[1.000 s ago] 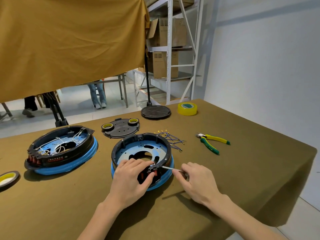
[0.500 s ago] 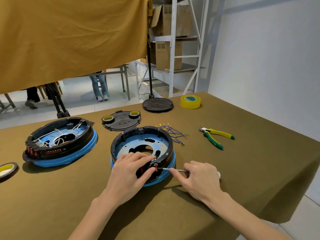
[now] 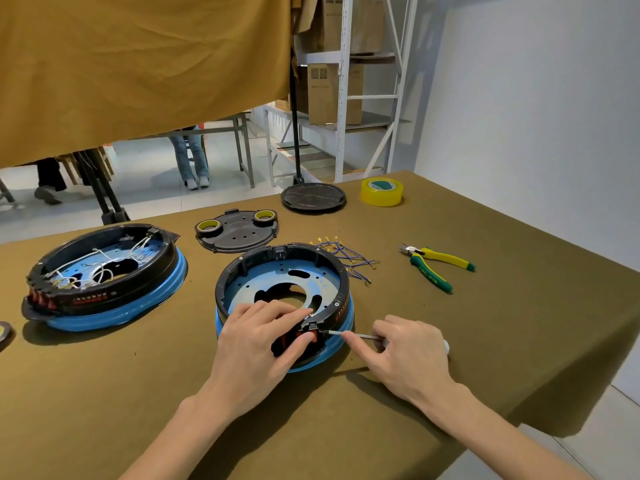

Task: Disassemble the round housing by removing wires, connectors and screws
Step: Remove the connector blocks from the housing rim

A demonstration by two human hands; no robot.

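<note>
R hand (image 3: pixel 408 355) grips screwdriver (image 3: pixel 349 336) (thin steel), round housing (image 3: pixel 343 271)

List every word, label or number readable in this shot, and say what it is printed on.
"JING·PIN": on the green handle of the pliers, partly blurred.
Red print on the side of the left housing: too blurred to read.
Marks on the cardboard box on the shelf: too small to read.

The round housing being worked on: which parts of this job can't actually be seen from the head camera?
- Head view: the screwdriver tip is too small to show whether it sits in a screw.
- Its handle is hidden inside the right hand.
- The left hand covers the near rim of the round housing and most of the red connector.
- The print on the rim is too small and blurred to read.
</note>
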